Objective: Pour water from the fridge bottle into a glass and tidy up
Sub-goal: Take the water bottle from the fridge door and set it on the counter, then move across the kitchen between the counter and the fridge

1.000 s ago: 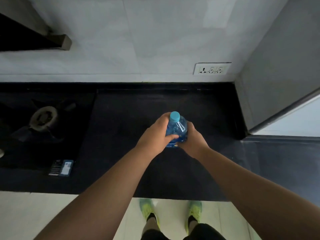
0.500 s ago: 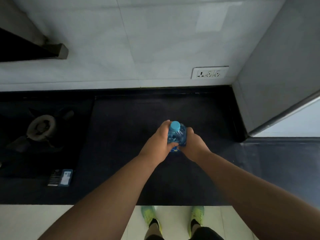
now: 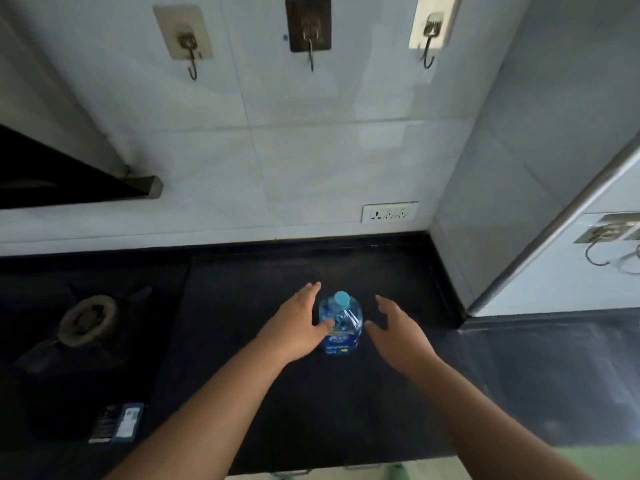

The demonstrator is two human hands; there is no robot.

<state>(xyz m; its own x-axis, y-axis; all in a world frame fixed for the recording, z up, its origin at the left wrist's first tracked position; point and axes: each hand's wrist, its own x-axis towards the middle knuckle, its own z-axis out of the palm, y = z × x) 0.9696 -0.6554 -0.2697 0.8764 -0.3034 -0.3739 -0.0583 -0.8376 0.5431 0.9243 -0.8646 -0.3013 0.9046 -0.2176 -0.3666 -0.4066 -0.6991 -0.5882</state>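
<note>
A blue plastic water bottle (image 3: pixel 341 323) with a light blue cap stands upright on the black countertop (image 3: pixel 277 278). My left hand (image 3: pixel 298 325) is just left of it, fingers spread, the thumb close against the bottle's side. My right hand (image 3: pixel 398 327) is a little to the right of the bottle, open and apart from it. No glass is in view.
A gas stove burner (image 3: pixel 86 318) sits at the left, with a small dark packet (image 3: pixel 116 422) near the counter's front edge. Three wall hooks (image 3: pixel 310 32) and a socket (image 3: pixel 389 212) are on the tiled wall. A grey fridge side (image 3: pixel 519 168) bounds the right.
Both hands held the bottle before; now they have let go and spread apart, leaving it standing on the counter. The camera has tilted up, showing the hooks.
</note>
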